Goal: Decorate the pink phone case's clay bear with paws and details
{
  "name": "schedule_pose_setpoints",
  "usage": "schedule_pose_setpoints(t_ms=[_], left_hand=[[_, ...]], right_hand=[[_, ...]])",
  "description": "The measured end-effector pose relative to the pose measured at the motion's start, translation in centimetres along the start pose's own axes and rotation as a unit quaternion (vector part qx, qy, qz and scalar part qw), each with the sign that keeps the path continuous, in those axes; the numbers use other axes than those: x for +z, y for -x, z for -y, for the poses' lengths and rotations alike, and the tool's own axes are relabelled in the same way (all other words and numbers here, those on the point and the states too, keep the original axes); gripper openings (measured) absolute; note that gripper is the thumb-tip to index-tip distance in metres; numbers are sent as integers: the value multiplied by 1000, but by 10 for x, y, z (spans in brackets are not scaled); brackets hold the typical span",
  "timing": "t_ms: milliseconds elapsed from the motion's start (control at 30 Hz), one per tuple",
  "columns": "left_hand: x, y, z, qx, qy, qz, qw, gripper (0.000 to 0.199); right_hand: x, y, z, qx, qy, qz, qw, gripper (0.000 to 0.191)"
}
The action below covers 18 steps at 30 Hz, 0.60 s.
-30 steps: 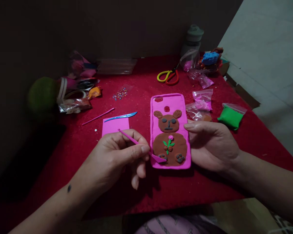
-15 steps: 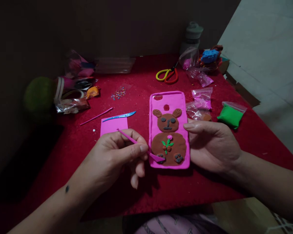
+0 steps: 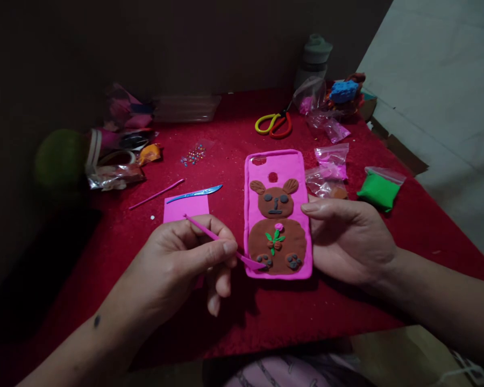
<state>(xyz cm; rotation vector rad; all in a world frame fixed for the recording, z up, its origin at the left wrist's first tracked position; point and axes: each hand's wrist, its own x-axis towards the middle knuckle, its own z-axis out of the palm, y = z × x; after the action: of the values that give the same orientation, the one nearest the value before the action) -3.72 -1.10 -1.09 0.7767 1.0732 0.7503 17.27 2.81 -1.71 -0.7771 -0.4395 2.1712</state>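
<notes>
Left hand [image 3: 185, 258]: you pinch the pink tool [image 3: 251, 263], its blade tip at the bear [image 3: 261, 232]'s left-side paw [image 3: 265, 257].
Right hand [image 3: 347, 231]: you hold the case [image 3: 253, 208] by its right edge, thumb on top.
Case: between your hands, bear side up.
Blue knife [image 3: 196, 194]: across the pink sheet [image 3: 186, 211], left of the case.
Scissors [image 3: 279, 128]: far side of the desk [image 3: 226, 161].

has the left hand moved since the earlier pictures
Yes, slightly: judged against the blue knife-shaped tool lying on the table, the left hand, pinching the pink tool, has shifted a little to the left.
</notes>
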Motion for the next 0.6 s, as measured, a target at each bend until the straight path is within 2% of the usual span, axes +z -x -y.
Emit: schedule_pose_setpoints(t_ms=[233, 367, 600], left_hand=[[0, 1, 1, 5, -7, -13, 1000, 15], [-3, 2, -1, 14, -5, -2, 1000, 15], [-5, 2, -2, 29, -2, -15, 999, 14]], right_hand=[[-2, -1, -1, 4, 8, 15, 1000, 9], [-1, -1, 0, 5, -1, 10, 1000, 7], [1, 0, 0, 4, 1, 0, 1000, 9]])
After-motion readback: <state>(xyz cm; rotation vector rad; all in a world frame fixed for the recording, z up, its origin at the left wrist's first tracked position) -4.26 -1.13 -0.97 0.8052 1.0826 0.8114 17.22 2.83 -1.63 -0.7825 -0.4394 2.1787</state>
